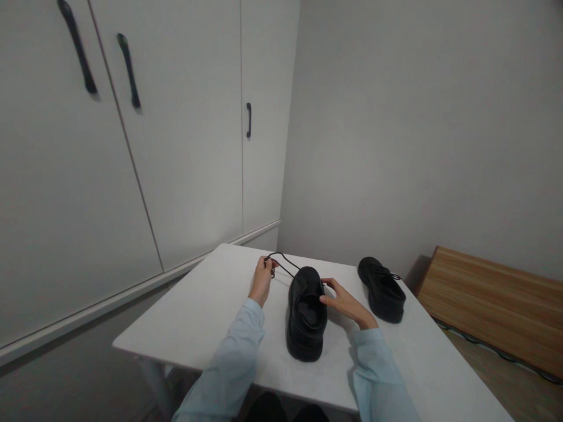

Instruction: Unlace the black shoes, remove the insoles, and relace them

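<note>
A black shoe (303,346) stands on the white table with its heel toward me and its opening facing up. To its left, my left hand (263,278) is closed on a dark shoelace (287,259), which runs in a loop from the hand to the front of the shoe. My right hand (343,303) rests against the shoe's right side, thumb at the rim of the opening and fingers curled by the lacing, so it grips the shoe's edge. A second black shoe (387,302), its laces on, stands farther right on the table.
The white table (197,316) has its far edge near a white cabinet (189,146) with dark handles. A grey wall (396,129) rises behind. Beyond the table's right edge is a wood-grain board (492,305), with a cable along its lower edge.
</note>
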A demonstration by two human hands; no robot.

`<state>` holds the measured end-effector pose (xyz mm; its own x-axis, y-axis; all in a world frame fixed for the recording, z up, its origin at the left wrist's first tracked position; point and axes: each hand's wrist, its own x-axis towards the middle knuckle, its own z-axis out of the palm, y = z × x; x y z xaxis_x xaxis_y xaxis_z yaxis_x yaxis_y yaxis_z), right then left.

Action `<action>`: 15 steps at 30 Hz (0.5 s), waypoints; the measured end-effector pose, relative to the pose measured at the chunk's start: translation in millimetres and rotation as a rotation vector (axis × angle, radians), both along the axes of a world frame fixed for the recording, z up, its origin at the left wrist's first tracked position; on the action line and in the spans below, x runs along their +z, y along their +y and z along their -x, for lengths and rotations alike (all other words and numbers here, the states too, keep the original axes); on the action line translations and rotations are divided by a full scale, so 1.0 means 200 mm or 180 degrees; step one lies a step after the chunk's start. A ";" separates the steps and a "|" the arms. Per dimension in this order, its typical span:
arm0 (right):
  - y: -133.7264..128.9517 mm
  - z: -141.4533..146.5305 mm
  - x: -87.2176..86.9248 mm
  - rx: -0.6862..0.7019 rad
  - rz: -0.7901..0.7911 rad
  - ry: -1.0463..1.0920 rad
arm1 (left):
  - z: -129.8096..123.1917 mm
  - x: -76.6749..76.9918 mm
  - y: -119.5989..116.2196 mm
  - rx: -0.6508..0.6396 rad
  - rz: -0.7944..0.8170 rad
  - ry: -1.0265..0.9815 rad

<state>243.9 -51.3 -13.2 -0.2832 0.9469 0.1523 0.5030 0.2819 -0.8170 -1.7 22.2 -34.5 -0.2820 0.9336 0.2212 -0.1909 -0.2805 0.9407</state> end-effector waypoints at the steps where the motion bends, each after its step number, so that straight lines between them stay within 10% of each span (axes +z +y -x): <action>1: 0.00 0.00 0.00 -0.0006 0.0019 -0.0006 | 0.00 0.00 0.00 -0.0037 -0.0050 -0.0204; 15: 0.00 -0.01 -0.01 0.0018 0.0115 0.0076 | 0.04 0.10 -0.06 -0.0638 0.0033 -0.1730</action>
<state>245.6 -51.7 -14.2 -0.2852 0.9503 0.1249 0.4818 0.2548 -0.8384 -8.7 9.5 -14.9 -0.1700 0.9818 0.0847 -0.6958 -0.1805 0.6952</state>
